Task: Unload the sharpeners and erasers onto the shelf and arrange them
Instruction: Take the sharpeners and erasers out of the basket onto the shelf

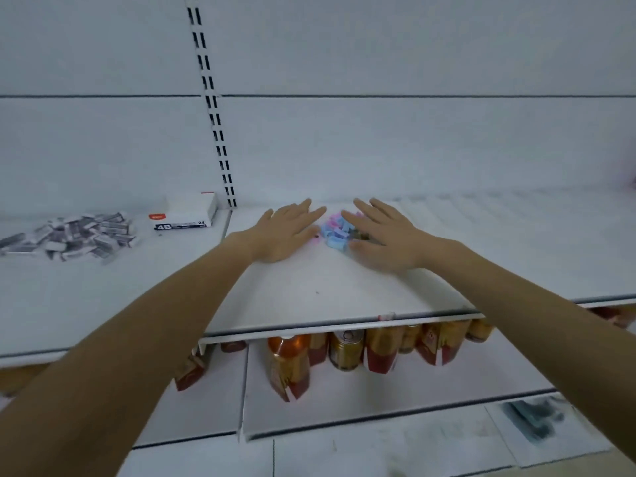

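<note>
Sharpeners (339, 228): a small loose heap of pale blue and pink pieces, lying on the upper shelf (309, 290) toward its back, between the two hands. Single pieces are too blurred to be counted.
Left hand (287, 234): laid palm down on the shelf just left of the heap, its inner edge against the heap's side.
Left fingers (309, 210): straight and held together, angled toward the back wall; nothing is gripped.
Right hand (385, 235): laid palm down just right of the heap, its thumb side against the heap, part of which is covered by it.
Right fingers (371, 210): straight and slightly spread, angled inward toward the left hand; nothing is gripped.
Erasers (75, 237): a wide scattered heap of white pieces with dark sleeves, seen on the neighbouring shelf section, well apart to the left.
Box (186, 213): white, marked "4B" and "24", with a red tab, set just right of the erasers, near the slotted upright (213, 108).
Shelf edge: a small red and white tag (386, 317) is noted on the front lip.
Lower shelf (378, 401): orange bottles (287, 363) with red labels and a gold can (346, 349) are seen standing under the upper shelf.
Floor: a pale sheet with a blue-grey smudge (531, 421) is seen at lower right.
</note>
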{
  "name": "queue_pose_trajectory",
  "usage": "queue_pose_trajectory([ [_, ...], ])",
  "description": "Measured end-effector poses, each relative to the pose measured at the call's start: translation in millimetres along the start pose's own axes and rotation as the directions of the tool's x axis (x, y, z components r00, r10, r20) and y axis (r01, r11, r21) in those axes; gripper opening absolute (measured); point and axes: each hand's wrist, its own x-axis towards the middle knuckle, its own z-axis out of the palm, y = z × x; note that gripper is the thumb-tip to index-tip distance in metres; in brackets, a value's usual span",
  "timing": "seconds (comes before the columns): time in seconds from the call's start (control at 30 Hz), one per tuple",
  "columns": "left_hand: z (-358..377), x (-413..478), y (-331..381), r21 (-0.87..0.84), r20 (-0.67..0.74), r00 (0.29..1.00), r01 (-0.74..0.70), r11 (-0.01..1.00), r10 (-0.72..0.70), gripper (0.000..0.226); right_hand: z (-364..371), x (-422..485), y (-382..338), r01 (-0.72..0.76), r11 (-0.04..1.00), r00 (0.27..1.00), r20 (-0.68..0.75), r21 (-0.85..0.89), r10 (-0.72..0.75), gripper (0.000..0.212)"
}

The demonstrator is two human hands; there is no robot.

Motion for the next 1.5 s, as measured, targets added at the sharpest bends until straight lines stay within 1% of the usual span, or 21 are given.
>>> queue_pose_trajectory([
  [0.17,-29,-17,-31,0.106,-0.072,0.996,0.068,0.992,-0.061,0.049,-14,9,-26,0.119,0.991,0.99,-0.072,-0.068,-0.124,0.06],
  [0.27,-56,-41,-57,0.118,-0.15,0.982,0.132,0.984,-0.114,0.049,-15,20,-57,0.207,0.973,0.975,-0.062,-0.102,-0.214,0.058],
  [0.4,-88,-93,-95,0.137,-0.273,0.949,0.203,0.97,-0.16,0.048,-16,45,-115,0.321,0.937,0.943,-0.045,-0.136,-0.329,0.058],
  [0.57,-121,-177,-156,0.204,-0.344,0.905,0.33,0.922,-0.248,0.047,-20,76,-216,0.449,0.883,0.888,-0.042,-0.138,-0.459,0.06],
  [0.73,-155,-273,-230,0.234,-0.391,0.863,0.43,0.872,-0.32,0.047,-18,95,-332,0.554,0.828,0.827,-0.053,-0.08,-0.559,0.06],
  [0.83,-170,-331,-273,0.231,-0.445,0.823,0.485,0.843,-0.352,0.047,-11,104,-398,0.618,0.783,0.78,-0.073,-0.066,-0.622,0.059],
  [0.9,-175,-369,-292,0.212,-0.493,0.792,0.51,0.834,-0.359,0.045,-4,111,-439,0.643,0.764,0.761,-0.072,-0.053,-0.645,0.059],
  [1.03,-177,-438,-324,0.171,-0.596,0.704,0.582,0.795,-0.386,0.04,6,132,-515,0.693,0.721,0.719,-0.061,0.0,-0.692,0.059],
  [1.2,-177,-502,-379,0.121,-0.596,0.65,0.653,0.748,-0.471,0.038,7,162,-592,0.731,0.683,0.679,-0.124,0.014,-0.724,0.055],
  [1.4,-173,-537,-459,0.018,-0.605,0.603,0.663,0.748,-0.52,0.034,-1,211,-658,0.756,0.648,0.634,-0.147,-0.088,-0.759,0.054],
  [1.5,-170,-543,-500,0.02,-0.575,0.618,0.665,0.746,-0.536,0.037,-11,249,-689,0.769,0.628,0.612,-0.142,-0.121,-0.778,0.054],
])
